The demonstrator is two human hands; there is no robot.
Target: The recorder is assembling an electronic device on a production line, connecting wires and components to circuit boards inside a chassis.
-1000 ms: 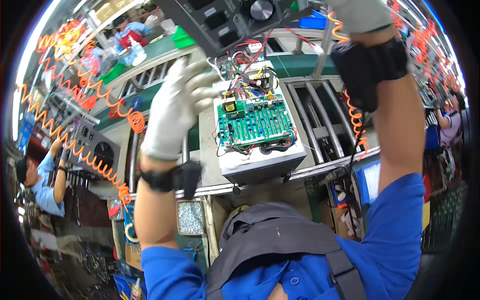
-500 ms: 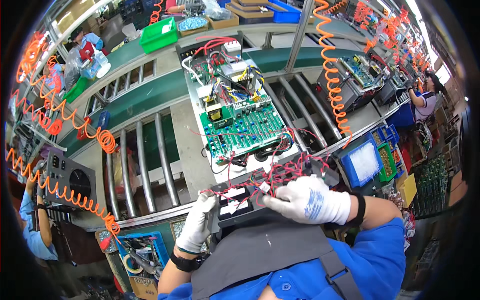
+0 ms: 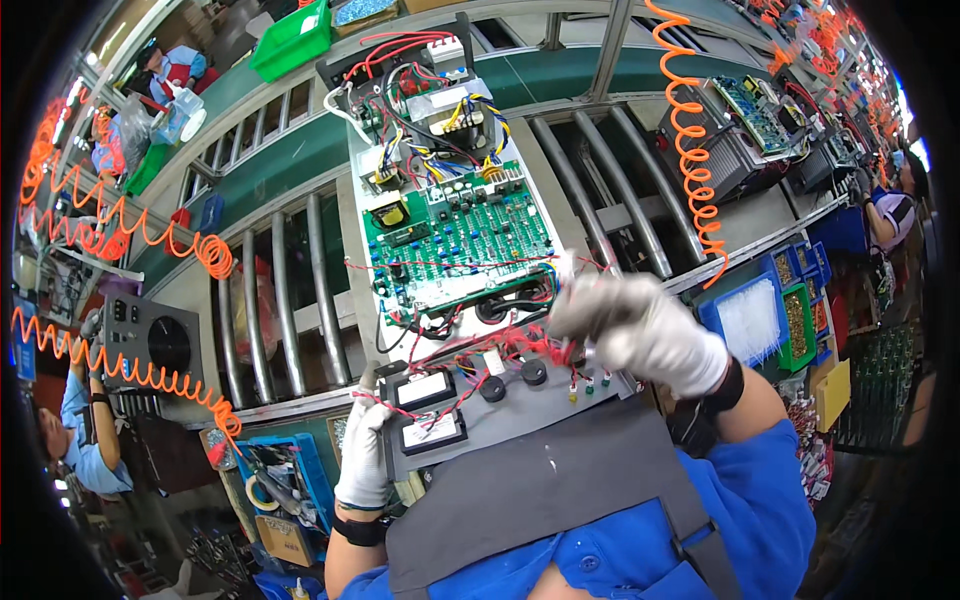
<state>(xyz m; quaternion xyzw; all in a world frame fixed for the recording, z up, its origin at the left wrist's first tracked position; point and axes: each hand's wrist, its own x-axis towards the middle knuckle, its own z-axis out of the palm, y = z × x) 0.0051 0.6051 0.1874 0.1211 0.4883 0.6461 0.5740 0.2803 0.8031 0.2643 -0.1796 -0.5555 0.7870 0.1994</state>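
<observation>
My gloved left hand [image 3: 365, 455] grips the left edge of a dark grey front panel [image 3: 520, 410], tilted against my apron. Its back shows two black panel meters [image 3: 435, 432] with white labels, two round black parts [image 3: 492, 388] and small coloured indicator lights [image 3: 588, 386]. Thin red wires [image 3: 530, 342] run along the panel's far edge. Above those wires is my gloved right hand [image 3: 650, 335]; motion blurs its fingers, and what they hold does not show. Just beyond the panel lies an open power unit with a green circuit board [image 3: 465, 235], a transformer [image 3: 392, 212] and bundled cables.
Metal rollers [image 3: 285, 310] flank the unit on the conveyor. Orange coiled hoses [image 3: 690, 150] hang at both sides. Blue parts bins [image 3: 745, 315] stand at right, a blue tool tray [image 3: 290, 480] at lower left. Co-workers sit at left, far left and right.
The panel has tipped so its back with meters and lights faces up. My right hand has risen off it, away from my body. The whole view has shifted slightly.
</observation>
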